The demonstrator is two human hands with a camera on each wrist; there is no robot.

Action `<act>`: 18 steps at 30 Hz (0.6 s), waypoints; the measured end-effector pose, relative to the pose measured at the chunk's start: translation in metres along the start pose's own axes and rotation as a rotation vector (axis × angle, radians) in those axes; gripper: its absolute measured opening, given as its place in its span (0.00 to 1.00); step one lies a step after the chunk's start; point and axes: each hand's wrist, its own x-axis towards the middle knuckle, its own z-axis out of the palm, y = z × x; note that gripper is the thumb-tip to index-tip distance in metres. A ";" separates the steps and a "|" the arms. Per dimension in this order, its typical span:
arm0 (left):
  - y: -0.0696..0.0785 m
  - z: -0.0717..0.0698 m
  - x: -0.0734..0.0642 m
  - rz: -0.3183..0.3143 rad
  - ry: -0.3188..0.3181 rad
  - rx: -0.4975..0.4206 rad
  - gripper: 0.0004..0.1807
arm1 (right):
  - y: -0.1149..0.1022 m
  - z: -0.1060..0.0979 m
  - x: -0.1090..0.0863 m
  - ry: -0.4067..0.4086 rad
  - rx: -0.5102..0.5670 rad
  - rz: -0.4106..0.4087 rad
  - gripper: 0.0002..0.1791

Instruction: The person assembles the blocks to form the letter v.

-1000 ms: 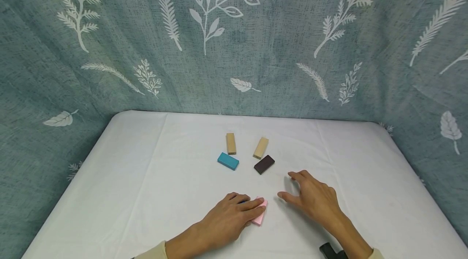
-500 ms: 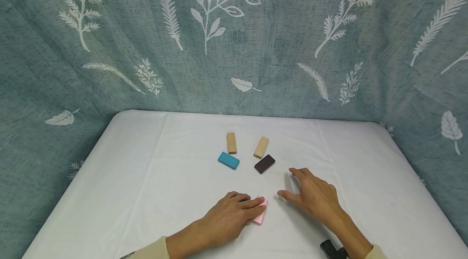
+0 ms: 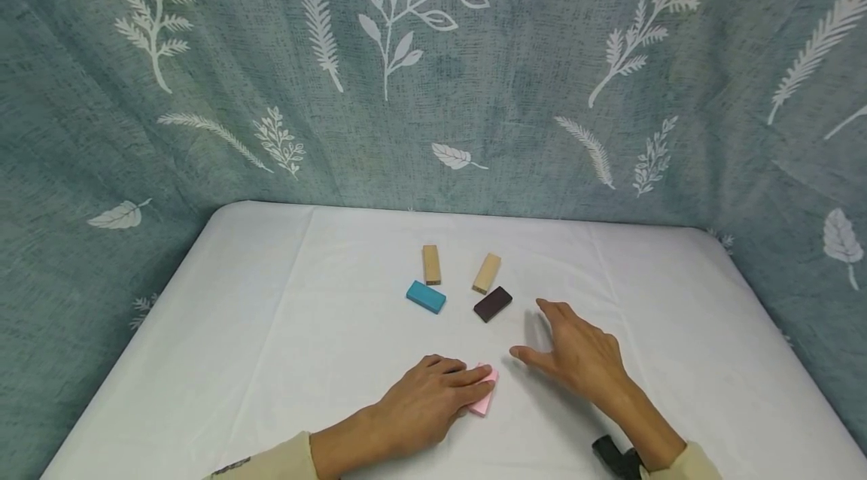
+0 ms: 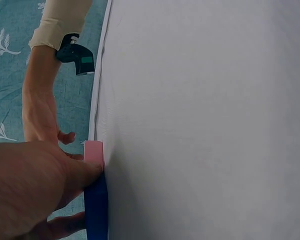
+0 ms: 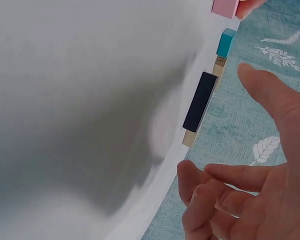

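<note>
My left hand point(image 3: 430, 401) lies over a pink block point(image 3: 482, 406), its first fingers reaching across the top. In the left wrist view the thumb point(image 4: 87, 172) presses the near side of the pink block. A dark blue block point(image 4: 96, 210) sits in line with it under the same hand, mostly hidden in the head view. Thumb and forefinger spread apart, my right hand point(image 3: 585, 356) hovers over the cloth holding nothing. Nearest to it is a dark brown block point(image 3: 493, 305), with a teal block point(image 3: 426, 297) farther left.
Two tan wooden blocks point(image 3: 431, 265) stand behind the teal and dark brown ones. A white cloth point(image 3: 325, 329) covers the table, and a leaf-patterned green curtain point(image 3: 515, 74) hangs along the far edge. A black device point(image 3: 616, 457) is at the right wrist.
My right hand has shifted a little forward, its forefinger reaching farther out. The left hand keeps its place on the pink block. The head view has turned slightly.
</note>
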 end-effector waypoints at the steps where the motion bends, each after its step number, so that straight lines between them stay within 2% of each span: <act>1: 0.000 0.000 0.000 -0.001 -0.001 -0.002 0.22 | 0.000 0.000 0.001 -0.001 0.000 -0.002 0.51; 12: 0.000 -0.001 0.001 0.002 -0.002 0.005 0.22 | -0.005 0.001 0.014 -0.034 0.009 0.016 0.58; 18: 0.000 -0.001 0.000 0.003 0.012 -0.009 0.22 | -0.006 0.002 0.020 -0.057 0.016 0.033 0.59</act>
